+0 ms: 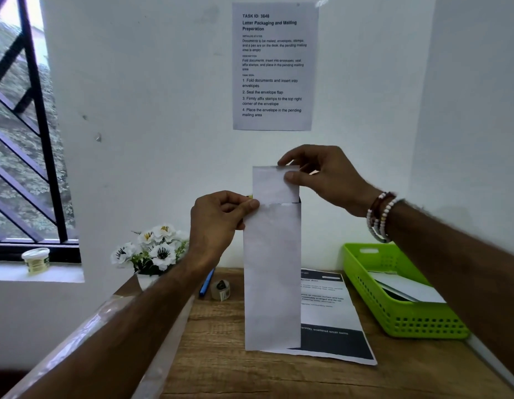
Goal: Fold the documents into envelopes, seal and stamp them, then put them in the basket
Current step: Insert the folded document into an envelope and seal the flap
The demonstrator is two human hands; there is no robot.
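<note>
A long white envelope (272,277) hangs upright in the air above the desk, its open end up. My left hand (221,220) pinches its upper left edge. A folded white document (271,184) sticks out of the envelope's mouth, and my right hand (322,174) grips its top right corner between thumb and fingers. A green plastic basket (394,312) stands on the desk at the right with white envelopes inside. Another printed document (330,309) lies flat on the wooden desk behind the envelope.
A blue pen (206,283) and a roll of clear tape (220,290) lie at the desk's back left, next to a pot of white flowers (152,251). An instruction sheet (274,66) is taped to the wall. A small jar (36,260) sits on the windowsill.
</note>
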